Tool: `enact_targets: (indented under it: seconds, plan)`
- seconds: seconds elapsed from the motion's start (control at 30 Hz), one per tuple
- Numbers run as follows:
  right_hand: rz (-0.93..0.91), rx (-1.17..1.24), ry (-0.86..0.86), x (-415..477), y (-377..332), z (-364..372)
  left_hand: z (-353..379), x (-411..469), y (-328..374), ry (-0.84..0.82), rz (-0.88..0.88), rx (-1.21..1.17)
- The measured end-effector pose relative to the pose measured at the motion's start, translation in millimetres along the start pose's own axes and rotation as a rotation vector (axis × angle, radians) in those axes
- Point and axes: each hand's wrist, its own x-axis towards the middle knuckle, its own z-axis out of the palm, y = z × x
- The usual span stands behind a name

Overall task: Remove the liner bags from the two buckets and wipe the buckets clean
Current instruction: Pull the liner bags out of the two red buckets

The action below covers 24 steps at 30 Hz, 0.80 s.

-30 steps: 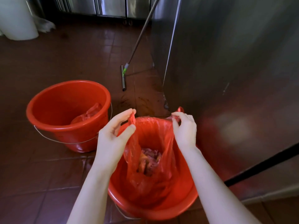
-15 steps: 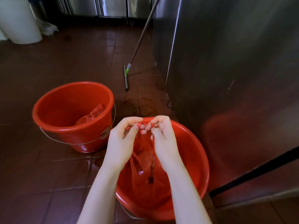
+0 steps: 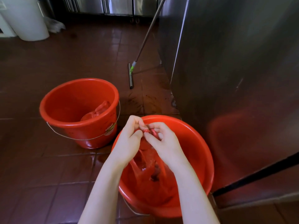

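Two red plastic buckets stand on the tiled floor. The near bucket (image 3: 199, 149) holds a red liner bag (image 3: 148, 173) with dark scraps inside. Above that bucket my left hand (image 3: 127, 143) and my right hand (image 3: 163, 143) meet, each pinching one of the bag's handle loops, which cross between my fingertips. The bag's body hangs down gathered inside the bucket. The far bucket (image 3: 64, 101), with a wire handle, holds a crumpled red bag (image 3: 97, 110) at its bottom.
A stainless steel cabinet (image 3: 234, 70) stands close on the right of the near bucket. A floor squeegee (image 3: 131, 75) leans against the cabinet's corner. A white bin (image 3: 25, 20) stands at the far left. Steel cabinet doors (image 3: 113, 5) line the back.
My hands pulled the bag's two handles off the bucket rim and brought them together in the middle. The bag's mouth has closed and its handles now cross between my fingers.
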Motion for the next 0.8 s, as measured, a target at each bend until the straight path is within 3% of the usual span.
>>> enact_targets:
  seconds: [0.2,0.37,0.5,0.6,0.8]
  plan:
    - [0.034,-0.022,-0.116,2.1,12.1,0.5,-14.7,0.1,-3.9,0.048,0.061,0.081]
    - [0.026,0.038,-0.008,-1.9,14.7,-1.9,-13.5,1.8,-9.5,0.210,-0.078,0.057]
    - [-0.035,0.050,-0.016,-4.3,13.4,-2.6,-15.2,3.8,-7.0,0.016,-0.236,-0.172]
    - [-0.027,0.036,-0.030,-3.7,11.9,-0.1,-9.9,4.4,-5.2,-0.120,-0.189,-0.058]
    - [-0.042,0.019,0.036,-3.3,15.8,-2.3,-9.5,5.1,-8.9,-0.151,-0.236,-0.009]
